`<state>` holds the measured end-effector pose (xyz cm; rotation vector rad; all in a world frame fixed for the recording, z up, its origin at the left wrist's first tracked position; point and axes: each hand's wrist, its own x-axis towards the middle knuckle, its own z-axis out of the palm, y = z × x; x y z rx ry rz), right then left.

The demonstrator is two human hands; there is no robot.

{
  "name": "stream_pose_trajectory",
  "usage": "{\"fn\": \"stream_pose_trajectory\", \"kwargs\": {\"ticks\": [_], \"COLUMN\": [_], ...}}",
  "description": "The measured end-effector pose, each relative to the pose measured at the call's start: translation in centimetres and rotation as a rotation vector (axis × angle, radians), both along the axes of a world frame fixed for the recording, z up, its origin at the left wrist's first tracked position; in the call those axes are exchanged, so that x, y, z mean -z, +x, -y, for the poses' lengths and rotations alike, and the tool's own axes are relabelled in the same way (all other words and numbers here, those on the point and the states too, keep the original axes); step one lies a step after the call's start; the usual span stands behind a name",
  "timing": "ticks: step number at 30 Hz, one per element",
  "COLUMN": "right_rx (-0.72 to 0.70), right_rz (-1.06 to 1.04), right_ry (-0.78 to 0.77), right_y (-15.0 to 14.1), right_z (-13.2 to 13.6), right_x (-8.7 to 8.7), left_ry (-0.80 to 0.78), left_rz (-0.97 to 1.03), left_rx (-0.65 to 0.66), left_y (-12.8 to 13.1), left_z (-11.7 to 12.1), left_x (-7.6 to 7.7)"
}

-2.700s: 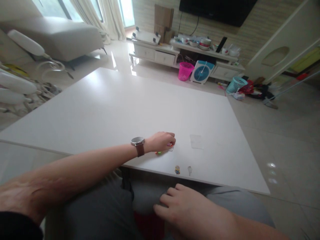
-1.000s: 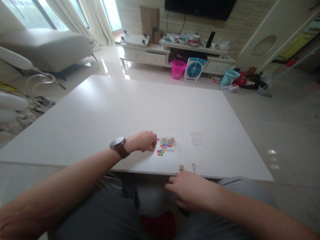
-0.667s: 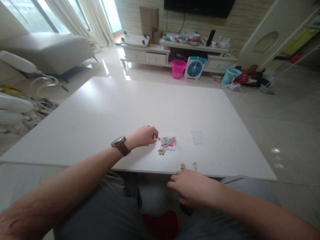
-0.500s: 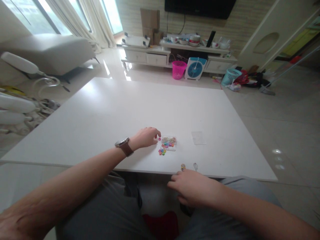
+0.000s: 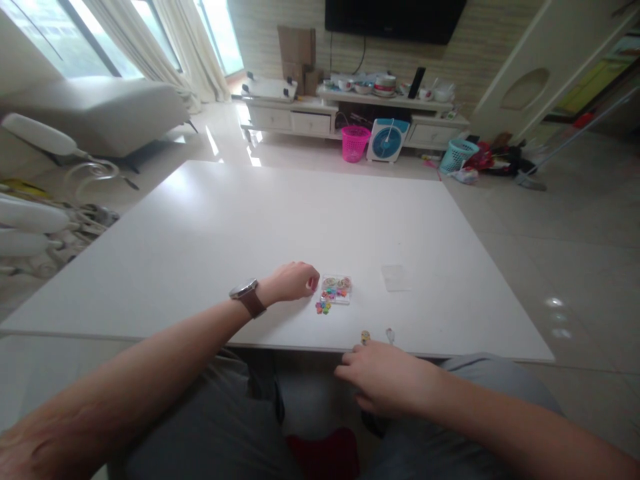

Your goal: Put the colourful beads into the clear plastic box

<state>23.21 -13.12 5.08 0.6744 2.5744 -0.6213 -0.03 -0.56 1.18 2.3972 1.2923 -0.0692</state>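
Observation:
My left hand (image 5: 296, 281), with a watch (image 5: 246, 291) on its wrist, is closed in a pinch just left of a clear compartment box (image 5: 341, 300). A bit of pink shows between the fingertips, a small pink piece. Pale rings and small colourful flower-like pieces lie in the box's compartments. Several more colourful pieces (image 5: 323, 307) sit in a cluster at its near left corner. My right hand (image 5: 383, 375) rests at the table's front edge, fingers loosely bent and apart, holding nothing. Close to its fingers lie a small yellow figure charm (image 5: 365, 337) and a small clear, shiny item (image 5: 390, 335).
A clear flat lid (image 5: 396, 278) lies on the white table (image 5: 250, 220), right of the box. Beyond the table stand a pink basket (image 5: 355, 144), a blue fan (image 5: 388, 141) and a low cabinet (image 5: 270, 119). White folded chairs or similar frames (image 5: 33, 217) are at the left.
My left fingers have closed over the pink piece that lay left of the box. My right hand stays where it was. The view has tilted slightly.

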Motion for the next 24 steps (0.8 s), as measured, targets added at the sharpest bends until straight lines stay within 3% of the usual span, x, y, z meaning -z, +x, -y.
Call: {"fn": "stream_pose_trajectory", "kwargs": {"ticks": [7, 17, 24], "right_rx": [0.007, 0.012, 0.01], "right_rz": [-0.009, -0.005, -0.005], "right_ry": [-0.009, -0.018, -0.016], "right_y": [-0.1, 0.0, 0.0], "right_z": [0.0, 0.0, 0.0], "right_x": [0.0, 0.1, 0.0], "left_ry": [0.015, 0.016, -0.035], "left_rz": [0.035, 0.111, 0.221], "left_rx": [0.053, 0.064, 0.147], "left_y": [-0.2, 0.1, 0.6], "left_z": [0.1, 0.1, 0.3], "left_x": [0.3, -0.6, -1.3]}}
